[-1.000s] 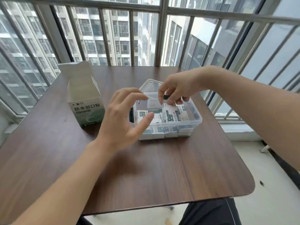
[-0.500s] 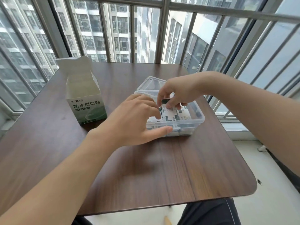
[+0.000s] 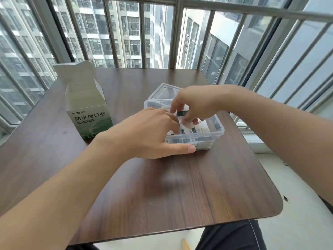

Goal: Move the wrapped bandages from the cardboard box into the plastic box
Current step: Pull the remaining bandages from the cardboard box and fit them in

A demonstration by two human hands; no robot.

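A clear plastic box (image 3: pixel 219 131) sits right of centre on the table, with several wrapped bandages (image 3: pixel 200 129) lying in it. My right hand (image 3: pixel 194 103) hovers over the box and pinches one wrapped bandage (image 3: pixel 182 112) by its dark end. My left hand (image 3: pixel 144 134) grips the box's near left corner, thumb along the front wall and fingers curled over the rim into the box. The green and white cardboard box (image 3: pixel 86 107) stands open to the left, apart from both hands; its inside is hidden.
The box's clear lid (image 3: pixel 164 91) lies just behind the plastic box. The dark wooden table (image 3: pixel 162 186) has rounded corners, its right edge close to the box. Metal window bars (image 3: pixel 173 37) run behind the table. My dark trousers (image 3: pixel 232 235) show below the near edge.
My left hand dropped from mid-air onto the plastic box's near left corner and took hold of it. My right hand lowered slightly with the pinched bandage.
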